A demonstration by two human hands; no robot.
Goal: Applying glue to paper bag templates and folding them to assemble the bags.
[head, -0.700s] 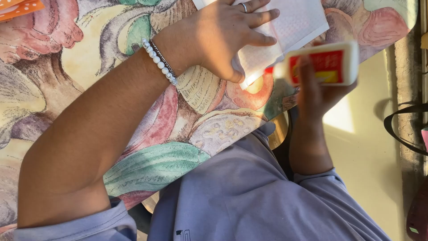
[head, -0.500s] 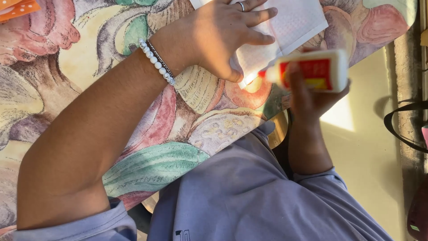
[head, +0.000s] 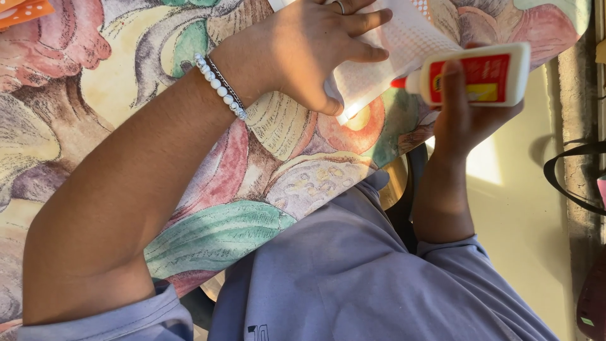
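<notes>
Floral-patterned tablecloth carries white paper, pinned under left hand's spread fingers; right hand's clasped white plastic glue bottle now sits nearer the table's edge.

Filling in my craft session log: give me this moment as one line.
left hand: flat on white paper | right hand: grip on glue bottle, nozzle toward paper | surface: floral tablecloth

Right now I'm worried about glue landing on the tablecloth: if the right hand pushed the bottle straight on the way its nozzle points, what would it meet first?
Probably the white sheet under the left hand; the glue bottle in the right hand points its red nozzle at its edge, though depth is unclear.
</notes>
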